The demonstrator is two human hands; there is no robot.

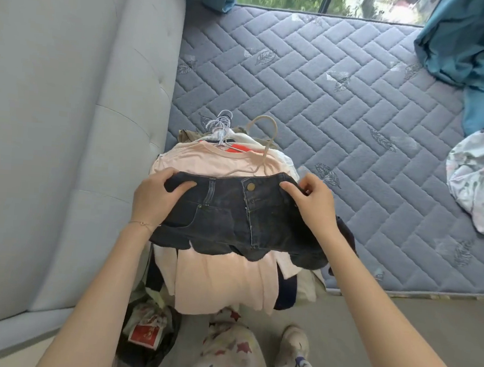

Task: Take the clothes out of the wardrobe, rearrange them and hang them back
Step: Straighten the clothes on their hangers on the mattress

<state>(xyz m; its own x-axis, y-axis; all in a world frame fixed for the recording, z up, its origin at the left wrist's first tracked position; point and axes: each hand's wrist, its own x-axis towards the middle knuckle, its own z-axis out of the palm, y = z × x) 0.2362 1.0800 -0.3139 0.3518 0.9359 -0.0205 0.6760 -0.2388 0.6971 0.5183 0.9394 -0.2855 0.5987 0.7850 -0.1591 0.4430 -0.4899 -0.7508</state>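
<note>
A pair of dark denim shorts [231, 220] lies on top of a pile of clothes at the near left corner of the mattress. My left hand [157, 196] grips the left end of the waistband, thumb on top. My right hand [315, 204] pinches the right end of the waistband. Under the shorts lies a pale pink T-shirt [220, 281] that hangs over the mattress edge. A beige hanger [263, 138] and several white wire hangers [222, 129] stick out at the far end of the pile.
A grey padded headboard [63, 138] stands at the left. The blue quilted mattress [331, 88] stretches to the window. A teal curtain [480, 57] and a floral bundle of bedding [481, 181] lie at the right. A bag [145, 336] sits on the floor by my legs.
</note>
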